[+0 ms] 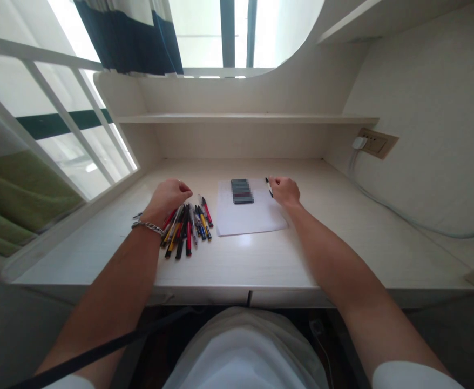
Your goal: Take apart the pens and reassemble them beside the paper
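Head view, I log: right hand (286, 190) pinches black pen (268, 185) (barrel juts past the fingertips); left hand (168, 197) curled over pen pile (188, 224), grip unclear.

One sheet of paper (247, 219), one black pen (269, 186) off by itself, plus a heap of pens (186, 227), roughly a dozen, too overlapped to count exactly. Two hands: left hand (168, 197), right hand (286, 190). One bracelet (148, 227), one wall socket (377, 143), one plug (358, 142).

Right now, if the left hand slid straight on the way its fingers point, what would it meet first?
The left hand would most likely meet the upper ends of the loose pens first, then the sheet of paper; depth is unclear.
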Demonstrator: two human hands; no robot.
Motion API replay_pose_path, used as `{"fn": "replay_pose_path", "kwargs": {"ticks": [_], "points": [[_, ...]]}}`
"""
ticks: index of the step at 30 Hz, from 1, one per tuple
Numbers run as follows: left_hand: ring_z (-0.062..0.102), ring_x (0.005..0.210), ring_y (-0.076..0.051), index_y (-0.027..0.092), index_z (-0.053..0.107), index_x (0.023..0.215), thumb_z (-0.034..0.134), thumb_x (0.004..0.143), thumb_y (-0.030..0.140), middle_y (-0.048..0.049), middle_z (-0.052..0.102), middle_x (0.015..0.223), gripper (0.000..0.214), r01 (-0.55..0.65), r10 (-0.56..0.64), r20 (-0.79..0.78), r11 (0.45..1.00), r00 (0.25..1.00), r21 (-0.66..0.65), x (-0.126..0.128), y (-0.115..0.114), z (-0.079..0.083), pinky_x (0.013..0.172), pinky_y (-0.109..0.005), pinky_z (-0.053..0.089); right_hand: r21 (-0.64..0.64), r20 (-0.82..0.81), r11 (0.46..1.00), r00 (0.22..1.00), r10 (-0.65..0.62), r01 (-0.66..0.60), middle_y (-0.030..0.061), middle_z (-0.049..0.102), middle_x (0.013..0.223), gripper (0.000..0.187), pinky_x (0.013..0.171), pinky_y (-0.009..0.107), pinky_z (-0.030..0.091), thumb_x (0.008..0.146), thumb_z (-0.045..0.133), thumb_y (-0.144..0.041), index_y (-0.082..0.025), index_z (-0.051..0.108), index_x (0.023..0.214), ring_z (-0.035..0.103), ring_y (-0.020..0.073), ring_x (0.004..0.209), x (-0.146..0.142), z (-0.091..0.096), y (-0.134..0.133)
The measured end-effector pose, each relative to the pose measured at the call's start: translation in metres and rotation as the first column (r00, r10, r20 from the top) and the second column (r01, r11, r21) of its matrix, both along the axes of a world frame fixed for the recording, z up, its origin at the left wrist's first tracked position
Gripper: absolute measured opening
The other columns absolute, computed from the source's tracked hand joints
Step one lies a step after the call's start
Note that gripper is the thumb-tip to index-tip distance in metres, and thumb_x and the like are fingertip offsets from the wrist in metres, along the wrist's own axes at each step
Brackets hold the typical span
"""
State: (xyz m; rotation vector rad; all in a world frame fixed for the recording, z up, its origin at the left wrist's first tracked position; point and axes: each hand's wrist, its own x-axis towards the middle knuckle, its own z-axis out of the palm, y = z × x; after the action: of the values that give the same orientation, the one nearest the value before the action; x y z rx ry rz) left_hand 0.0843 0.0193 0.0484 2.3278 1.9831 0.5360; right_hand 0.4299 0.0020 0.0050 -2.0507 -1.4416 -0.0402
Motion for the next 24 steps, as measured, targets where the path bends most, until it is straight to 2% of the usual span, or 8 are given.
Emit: {"fn": "replay_pose_path", "kwargs": {"ticks": [3, 6, 7, 11, 14, 18, 24], "points": [[0.067, 0.081, -0.024, 0.020, 0.079, 0.087, 0.062, 0.077, 0.037, -0.0096, 0.075, 0.087, 0.026, 0.045, -0.046, -0.068, 0.999, 0.997, -0.029, 0.005, 0.003, -0.007, 0.071, -0.028, 0.047, 0.023, 0.052, 0.995, 0.994, 0.099, -0.101, 0.0119, 0.072, 0.087, 0.053, 0.064, 0.028, 0.037, 0.094, 0.038, -0.055, -0.019, 0.075, 0.084, 0.063, 0.0227, 0.080, -0.018, 0.009, -0.010], [0.065, 0.081, -0.023, 0.017, 0.078, 0.085, 0.063, 0.078, 0.038, -0.0109, 0.075, 0.088, 0.026, 0.084, -0.093, -0.108, 0.993, 0.990, -0.087, 0.024, 0.005, -0.013, 0.073, -0.029, 0.047, 0.034, 0.113, 0.976, 0.971, 0.211, -0.216, 0.0099, 0.072, 0.085, 0.053, 0.061, 0.028, 0.034, 0.095, 0.037, -0.055, -0.020, 0.075, 0.084, 0.061, 0.0211, 0.077, -0.036, 0.014, -0.021], [0.065, 0.081, -0.023, 0.016, 0.077, 0.084, 0.064, 0.078, 0.039, -0.0118, 0.074, 0.087, 0.027, 0.068, -0.080, -0.112, 0.992, 0.990, -0.110, 0.031, 0.005, -0.014, 0.074, -0.029, 0.047, 0.031, 0.130, 0.968, 0.962, 0.241, -0.247, 0.0095, 0.072, 0.084, 0.053, 0.061, 0.028, 0.033, 0.095, 0.037, -0.055, -0.020, 0.075, 0.084, 0.061, 0.0207, 0.076, -0.040, 0.015, -0.024], [0.064, 0.089, -0.029, 0.015, 0.074, 0.083, 0.067, 0.076, 0.045, -0.0169, 0.072, 0.087, 0.031, -0.124, 0.104, -0.135, 0.981, 0.985, -0.151, 0.046, 0.007, -0.018, 0.076, -0.034, 0.047, 0.036, 0.166, 0.943, 0.932, 0.322, -0.332, 0.0082, 0.071, 0.081, 0.053, 0.060, 0.028, 0.031, 0.095, 0.037, -0.055, -0.020, 0.074, 0.083, 0.058, 0.0186, 0.070, -0.050, 0.018, -0.033], [0.062, 0.092, -0.032, 0.012, 0.071, 0.089, 0.067, 0.076, 0.048, -0.0193, 0.070, 0.089, 0.039, -0.180, 0.155, -0.164, 0.972, 0.974, -0.151, 0.048, 0.009, -0.020, 0.076, -0.038, 0.046, 0.032, 0.171, 0.932, 0.921, 0.351, -0.362, 0.0075, 0.071, 0.079, 0.051, 0.059, 0.028, 0.030, 0.095, 0.038, -0.054, -0.020, 0.073, 0.081, 0.057, 0.0179, 0.068, -0.052, 0.019, -0.035], [0.062, 0.086, -0.030, 0.009, 0.069, 0.095, 0.064, 0.077, 0.049, -0.0206, 0.068, 0.095, 0.045, -0.162, 0.132, -0.178, 0.972, 0.975, -0.172, 0.048, 0.013, -0.024, 0.073, -0.037, 0.046, -0.001, 0.171, 0.927, 0.913, 0.370, -0.375, 0.0069, 0.071, 0.080, 0.048, 0.060, 0.028, 0.030, 0.095, 0.040, -0.053, -0.020, 0.073, 0.082, 0.056, 0.0174, 0.069, -0.051, 0.020, -0.036], [0.060, 0.086, -0.028, 0.008, 0.069, 0.092, 0.067, 0.073, 0.053, -0.0186, 0.068, 0.089, 0.048, -0.160, 0.130, -0.164, 0.968, 0.978, -0.191, 0.050, 0.023, -0.026, 0.073, -0.035, 0.044, -0.045, 0.171, 0.928, 0.912, 0.372, -0.370, 0.0072, 0.071, 0.081, 0.047, 0.061, 0.027, 0.031, 0.095, 0.041, -0.052, -0.020, 0.073, 0.082, 0.057, 0.0176, 0.071, -0.052, 0.021, -0.038]]}}
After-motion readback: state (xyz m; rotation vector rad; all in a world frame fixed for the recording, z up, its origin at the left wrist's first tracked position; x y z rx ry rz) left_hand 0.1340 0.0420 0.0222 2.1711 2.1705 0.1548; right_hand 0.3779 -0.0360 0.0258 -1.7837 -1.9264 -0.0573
